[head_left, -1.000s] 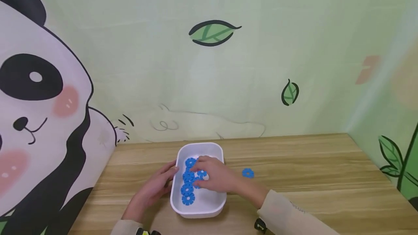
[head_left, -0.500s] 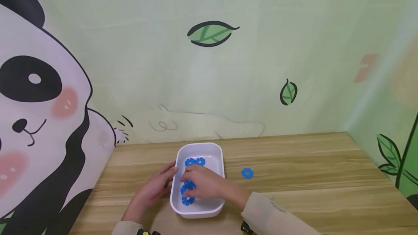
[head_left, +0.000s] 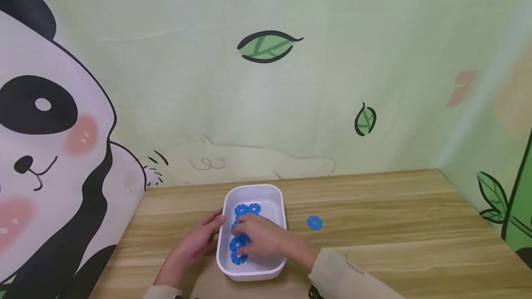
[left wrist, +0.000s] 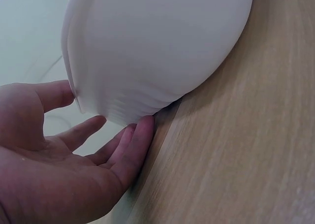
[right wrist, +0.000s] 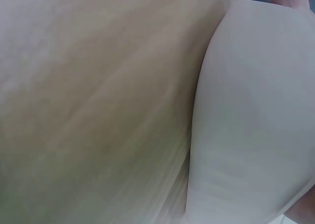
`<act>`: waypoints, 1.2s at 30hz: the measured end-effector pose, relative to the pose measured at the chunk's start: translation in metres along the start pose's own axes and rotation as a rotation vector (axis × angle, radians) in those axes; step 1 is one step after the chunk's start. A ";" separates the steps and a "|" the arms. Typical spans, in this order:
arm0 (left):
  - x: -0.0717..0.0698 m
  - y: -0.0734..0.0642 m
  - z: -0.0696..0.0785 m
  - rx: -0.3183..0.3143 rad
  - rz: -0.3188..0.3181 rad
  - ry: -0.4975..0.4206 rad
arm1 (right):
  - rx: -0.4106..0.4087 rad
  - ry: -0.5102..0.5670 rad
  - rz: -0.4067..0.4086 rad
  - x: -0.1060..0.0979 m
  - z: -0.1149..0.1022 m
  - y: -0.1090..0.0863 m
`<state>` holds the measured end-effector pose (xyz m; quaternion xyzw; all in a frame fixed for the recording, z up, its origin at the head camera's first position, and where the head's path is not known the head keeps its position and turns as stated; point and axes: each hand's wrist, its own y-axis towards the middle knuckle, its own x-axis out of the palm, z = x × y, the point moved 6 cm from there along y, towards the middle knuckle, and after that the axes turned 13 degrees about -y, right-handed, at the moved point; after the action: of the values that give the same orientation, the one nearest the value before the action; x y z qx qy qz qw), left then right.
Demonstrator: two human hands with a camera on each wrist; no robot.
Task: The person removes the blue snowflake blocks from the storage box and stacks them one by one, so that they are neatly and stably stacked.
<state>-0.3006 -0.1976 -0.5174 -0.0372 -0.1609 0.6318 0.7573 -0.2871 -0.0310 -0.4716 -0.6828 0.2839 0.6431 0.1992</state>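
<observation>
Nearby lies 1 blue disc [head_left: 314, 227]; left hand [head_left: 199, 238] spread against tray [head_left: 251, 276], right hand [head_left: 262, 235] hiding pieces [head_left: 237, 243], grip unclear.

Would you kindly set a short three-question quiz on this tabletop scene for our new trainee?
1. True or false: the left hand touches the outside of the white tray.
2. On the table, where does the lone blue flower-shaped piece lie? A) left of the tray B) right of the tray C) under the left hand
3. Fill the gap: the right hand reaches over blue pieces that lie ____ the tray.

Key: 1. True. 2. B. 3. inside.
</observation>
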 end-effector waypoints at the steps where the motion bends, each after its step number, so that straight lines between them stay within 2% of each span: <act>1: 0.000 0.000 0.000 -0.001 0.002 -0.004 | 0.005 -0.002 -0.003 0.001 0.000 0.000; 15: 0.004 -0.001 0.005 0.014 0.009 0.008 | -0.027 -0.066 -0.010 0.000 0.000 -0.002; 23: 0.002 -0.002 0.003 0.005 0.006 -0.002 | -0.087 -0.115 -0.022 0.004 -0.005 -0.001; 31: 0.000 -0.002 0.002 0.012 0.014 -0.007 | -0.109 -0.153 -0.040 0.009 -0.007 0.001; 36: 0.001 -0.003 0.001 0.012 -0.006 -0.012 | -0.109 -0.157 -0.048 0.011 -0.007 0.000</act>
<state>-0.2984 -0.1975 -0.5155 -0.0285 -0.1618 0.6307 0.7585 -0.2821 -0.0370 -0.4821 -0.6468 0.2157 0.7041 0.1985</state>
